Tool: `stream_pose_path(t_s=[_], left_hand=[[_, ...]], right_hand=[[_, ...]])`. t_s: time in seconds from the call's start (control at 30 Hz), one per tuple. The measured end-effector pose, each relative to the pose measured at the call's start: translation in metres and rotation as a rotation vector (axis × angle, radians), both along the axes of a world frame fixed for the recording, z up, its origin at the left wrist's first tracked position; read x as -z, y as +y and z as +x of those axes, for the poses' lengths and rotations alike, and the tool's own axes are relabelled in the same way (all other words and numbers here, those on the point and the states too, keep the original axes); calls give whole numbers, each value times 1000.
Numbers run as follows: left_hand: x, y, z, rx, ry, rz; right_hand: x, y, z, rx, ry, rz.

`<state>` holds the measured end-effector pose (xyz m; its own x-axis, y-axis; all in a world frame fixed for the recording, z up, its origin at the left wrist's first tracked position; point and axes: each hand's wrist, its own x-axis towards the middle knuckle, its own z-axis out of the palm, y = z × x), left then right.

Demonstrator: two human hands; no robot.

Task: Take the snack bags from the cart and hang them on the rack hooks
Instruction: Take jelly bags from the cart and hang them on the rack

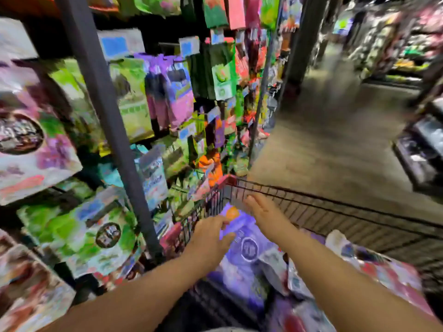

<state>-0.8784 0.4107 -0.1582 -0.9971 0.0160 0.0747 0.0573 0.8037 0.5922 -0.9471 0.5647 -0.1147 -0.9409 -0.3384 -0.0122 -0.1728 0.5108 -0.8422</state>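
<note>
The snack bag (242, 238) lying uppermost in the cart is purple, with an orange disc near its top and a round white-ringed emblem at its middle. Beside it, the bags (395, 276) are red and pink with white patches. The cart (335, 212) is black wire with a red corner trim. The rack post (103, 111) is dark grey. On the hooks hang bright green bags (79, 233) with a dark round badge, purple-and-pink bags (172, 92), a green-and-white bag (223, 80) and an orange bag (211, 166). The floor (323, 140) is grey-brown.
</note>
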Motion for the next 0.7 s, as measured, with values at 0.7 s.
stream_pose_path(t_s=[0.7], left_hand=[[97,73,24,257,-249,-173]], right_hand=[[139,237,108,698,-462,417]])
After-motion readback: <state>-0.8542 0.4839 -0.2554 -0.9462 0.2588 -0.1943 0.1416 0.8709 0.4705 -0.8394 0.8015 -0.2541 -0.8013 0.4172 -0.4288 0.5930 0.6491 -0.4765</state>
